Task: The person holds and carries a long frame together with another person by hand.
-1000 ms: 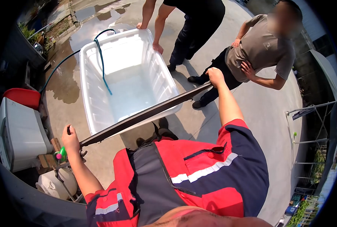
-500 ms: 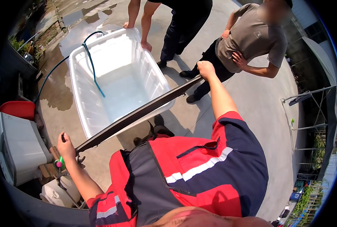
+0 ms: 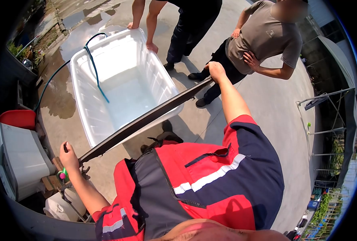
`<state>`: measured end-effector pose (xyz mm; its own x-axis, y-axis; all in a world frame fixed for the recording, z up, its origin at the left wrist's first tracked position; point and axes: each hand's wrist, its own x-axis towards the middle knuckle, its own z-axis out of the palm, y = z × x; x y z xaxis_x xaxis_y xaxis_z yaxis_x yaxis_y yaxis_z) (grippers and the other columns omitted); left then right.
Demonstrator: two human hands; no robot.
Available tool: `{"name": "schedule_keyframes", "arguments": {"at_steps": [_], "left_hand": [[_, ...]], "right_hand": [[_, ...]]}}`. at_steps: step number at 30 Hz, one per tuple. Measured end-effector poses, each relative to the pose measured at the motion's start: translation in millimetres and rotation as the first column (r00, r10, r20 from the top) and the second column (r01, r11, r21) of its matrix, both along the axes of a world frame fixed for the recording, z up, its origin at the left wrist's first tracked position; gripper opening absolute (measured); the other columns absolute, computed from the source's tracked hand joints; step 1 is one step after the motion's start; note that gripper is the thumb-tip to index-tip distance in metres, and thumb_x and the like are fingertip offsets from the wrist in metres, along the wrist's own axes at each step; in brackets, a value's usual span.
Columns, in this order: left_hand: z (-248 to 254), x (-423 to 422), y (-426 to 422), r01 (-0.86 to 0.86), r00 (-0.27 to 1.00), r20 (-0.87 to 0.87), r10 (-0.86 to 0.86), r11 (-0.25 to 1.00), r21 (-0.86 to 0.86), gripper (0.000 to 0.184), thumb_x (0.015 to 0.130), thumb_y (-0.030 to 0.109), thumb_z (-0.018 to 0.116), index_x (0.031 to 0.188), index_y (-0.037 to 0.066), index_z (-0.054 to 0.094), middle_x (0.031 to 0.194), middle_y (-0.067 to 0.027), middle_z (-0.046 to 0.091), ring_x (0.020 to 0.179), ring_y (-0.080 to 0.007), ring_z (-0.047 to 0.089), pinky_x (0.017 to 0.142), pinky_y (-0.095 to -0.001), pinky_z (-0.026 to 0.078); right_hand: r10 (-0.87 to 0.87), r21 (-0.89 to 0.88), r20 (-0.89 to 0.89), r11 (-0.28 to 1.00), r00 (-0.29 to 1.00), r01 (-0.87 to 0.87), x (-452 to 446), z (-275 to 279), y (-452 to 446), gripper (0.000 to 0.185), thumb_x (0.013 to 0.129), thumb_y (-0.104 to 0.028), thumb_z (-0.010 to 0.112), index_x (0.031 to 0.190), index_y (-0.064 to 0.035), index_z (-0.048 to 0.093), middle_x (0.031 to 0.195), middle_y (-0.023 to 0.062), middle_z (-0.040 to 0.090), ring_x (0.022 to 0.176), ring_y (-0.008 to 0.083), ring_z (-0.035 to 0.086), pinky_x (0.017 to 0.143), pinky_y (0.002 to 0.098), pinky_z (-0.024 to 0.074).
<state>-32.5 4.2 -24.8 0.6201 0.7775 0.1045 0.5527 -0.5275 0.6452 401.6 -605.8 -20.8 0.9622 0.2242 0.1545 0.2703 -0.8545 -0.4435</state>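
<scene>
A long dark bar [image 3: 146,117] slants across the view in front of me, over the near edge of a big white tub [image 3: 80,100]. My left hand [image 3: 69,157] is closed at the bar's lower left end. The other end, at the upper right, is in the closed fingers of my right hand [image 3: 216,72]. Shallow clear water [image 3: 132,98] lies in the tub, and a dark green hose [image 3: 93,64] hangs over its far left rim into it. A person in dark clothes [image 3: 190,28] has both hands on the tub's far end.
Another person [image 3: 260,38] stands at the right, hands at the waist. At the left are a red basin [image 3: 18,119], a white and grey box [image 3: 24,156] and a whitish jug [image 3: 66,205]. Wet patches mark the concrete [image 3: 266,120]. A metal frame [image 3: 327,131] stands far right.
The whole view has shifted, so the tub, the people and the bar appear farther left and slightly higher. Both my hands keep their hold on the bar.
</scene>
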Motion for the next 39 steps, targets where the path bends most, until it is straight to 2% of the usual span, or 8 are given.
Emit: {"name": "schedule_keyframes", "arguments": {"at_steps": [4,15,23,30,35,36,37,39], "left_hand": [[-4.7,-0.7,3.3,0.005,1.000,0.005,-0.005,1.000,0.012,0.029,0.095,0.025,0.053,0.110,0.001,0.063,0.093,-0.0185,0.067,0.084,-0.0303,0.063,0.079,-0.0377,0.049],[-0.8,-1.5,-0.3,0.030,1.000,0.001,-0.031,0.996,0.081,0.031,0.095,0.025,0.054,0.110,0.000,0.064,0.090,-0.0174,0.067,0.080,-0.0256,0.063,0.076,-0.0358,0.049],[0.0,-2.5,-3.0,0.008,1.000,0.026,-0.009,0.998,0.060,0.030,0.094,0.024,0.055,0.109,0.000,0.065,0.089,-0.0171,0.067,0.080,-0.0249,0.064,0.075,-0.0360,0.049],[7.6,0.2,-5.6,0.000,1.000,-0.005,0.000,0.999,0.032,0.029,0.094,0.024,0.055,0.107,-0.001,0.065,0.084,-0.0171,0.066,0.074,-0.0249,0.063,0.072,-0.0370,0.049],[15.8,4.0,-10.0,-0.009,1.000,0.004,0.009,1.000,0.012,0.026,0.093,0.022,0.056,0.105,0.000,0.065,0.084,-0.0188,0.066,0.072,-0.0278,0.062,0.070,-0.0373,0.049],[22.4,5.4,-13.3,-0.006,1.000,-0.010,0.007,1.000,0.021,0.026,0.093,0.021,0.056,0.105,0.000,0.065,0.085,-0.0193,0.066,0.074,-0.0286,0.063,0.071,-0.0375,0.049],[25.6,6.1,-15.5,-0.021,1.000,-0.006,0.021,1.000,0.013,0.026,0.093,0.021,0.056,0.105,0.000,0.065,0.086,-0.0201,0.067,0.075,-0.0300,0.064,0.073,-0.0380,0.050],[22.3,5.9,-15.4,-0.028,1.000,0.013,0.028,0.999,0.034,0.026,0.092,0.022,0.057,0.105,0.000,0.066,0.089,-0.0213,0.067,0.080,-0.0332,0.065,0.075,-0.0393,0.050]], "right_hand": [[-0.060,0.063,-0.107,0.996,0.992,0.067,-3.8,7.8,5.2,0.045,0.087,-0.029,0.038,0.090,-0.0024,0.073,0.102,0.0206,0.069,0.101,0.0342,0.064,0.090,0.0415,0.0477],[-0.186,0.013,-0.194,0.981,0.963,0.192,-19.3,27.9,19.0,0.043,0.084,-0.033,0.041,0.078,-0.0022,0.071,0.086,0.0238,0.067,0.085,0.0376,0.066,0.079,0.0436,0.0497],[-0.085,-0.006,-0.055,0.996,0.995,0.085,-12.4,14.5,12.0,0.037,0.081,-0.030,0.049,0.067,0.0002,0.065,0.068,0.0139,0.066,0.067,0.0280,0.063,0.067,0.0386,0.0476],[-0.195,0.089,-0.163,0.973,0.967,0.211,-19.2,24.5,22.0,0.034,0.079,-0.028,0.052,0.066,0.0007,0.065,0.065,0.0134,0.064,0.062,0.0255,0.061,0.063,0.0380,0.0469],[-0.116,0.072,-0.107,0.990,0.987,0.124,-7.5,9.8,13.0,0.035,0.081,-0.026,0.049,0.067,0.0019,0.065,0.064,0.0130,0.062,0.061,0.0235,0.058,0.063,0.0364,0.0455],[-0.092,0.082,-0.150,0.991,0.984,0.105,-11.6,15.8,15.9,0.036,0.083,-0.025,0.047,0.069,0.0021,0.066,0.068,0.0152,0.065,0.066,0.0256,0.061,0.066,0.0371,0.0464],[0.080,0.012,-0.015,0.997,0.997,-0.080,-6.6,10.5,8.6,0.036,0.085,-0.023,0.045,0.074,0.0014,0.068,0.075,0.0169,0.068,0.072,0.0281,0.063,0.070,0.0389,0.0474],[0.104,-0.038,-0.024,0.994,0.994,-0.105,-6.7,13.2,7.3,0.036,0.086,-0.022,0.043,0.080,0.0005,0.070,0.083,0.0175,0.069,0.078,0.0286,0.065,0.075,0.0390,0.0487]]}}
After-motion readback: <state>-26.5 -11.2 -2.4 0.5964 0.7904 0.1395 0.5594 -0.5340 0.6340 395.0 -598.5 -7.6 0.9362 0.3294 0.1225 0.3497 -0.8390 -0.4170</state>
